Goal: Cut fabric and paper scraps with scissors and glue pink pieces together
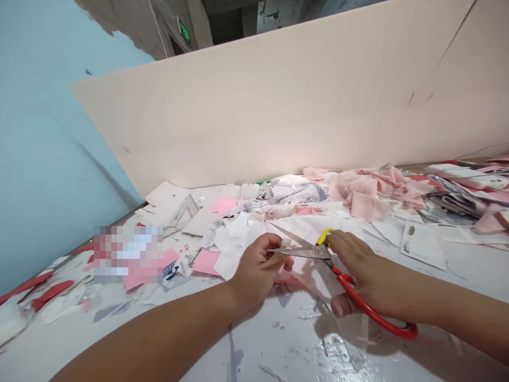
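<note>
My right hand [360,270] holds a pair of scissors [324,253], with one red handle and a bit of yellow on the other. The blades are spread apart and point left. Their lower blade reaches over the fingers of my left hand [260,265], which are curled together in a pinch. Whatever lies between those fingers is too hidden to name. Just below the left fingers, a pink scrap [290,279] shows on the white table [270,355]. White pieces of cloth or paper [230,241] lie behind my left hand.
Crumpled pink cloth [369,191] is heaped at the back right, beside a stack of dark and white scraps [461,199]. A clear set square [183,215] and red strips [51,294] are on the left. A pale partition [278,106] stands behind the table.
</note>
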`<state>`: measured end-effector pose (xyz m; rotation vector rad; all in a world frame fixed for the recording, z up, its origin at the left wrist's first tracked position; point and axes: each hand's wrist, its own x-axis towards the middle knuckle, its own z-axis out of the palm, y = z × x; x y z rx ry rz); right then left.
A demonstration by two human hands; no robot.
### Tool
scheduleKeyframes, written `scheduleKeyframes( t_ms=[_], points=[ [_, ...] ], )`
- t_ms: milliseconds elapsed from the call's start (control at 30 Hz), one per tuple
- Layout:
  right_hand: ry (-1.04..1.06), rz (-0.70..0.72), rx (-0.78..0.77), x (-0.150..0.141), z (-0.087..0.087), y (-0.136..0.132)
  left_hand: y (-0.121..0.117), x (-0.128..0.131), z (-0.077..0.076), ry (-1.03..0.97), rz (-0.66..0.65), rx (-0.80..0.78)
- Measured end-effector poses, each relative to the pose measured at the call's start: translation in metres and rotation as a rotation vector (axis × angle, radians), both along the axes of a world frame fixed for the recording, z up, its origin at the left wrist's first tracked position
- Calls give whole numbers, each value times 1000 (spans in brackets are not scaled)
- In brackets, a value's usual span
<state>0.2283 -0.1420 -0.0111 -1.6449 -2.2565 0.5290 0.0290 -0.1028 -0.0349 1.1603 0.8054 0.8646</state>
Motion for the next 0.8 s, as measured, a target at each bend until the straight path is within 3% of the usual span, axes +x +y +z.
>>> scheduleKeyframes(
  t_ms=[367, 533, 800],
  points=[
    [45, -42, -173, -4, 11, -2, 0, 1, -3, -13, 30, 42],
    [55, -37, -191, -5, 12, -4, 0, 0, -7, -49, -1, 83],
    [66, -48, -179, -5, 11, -6, 0, 1, -7, -71, -9, 7]
  ],
)
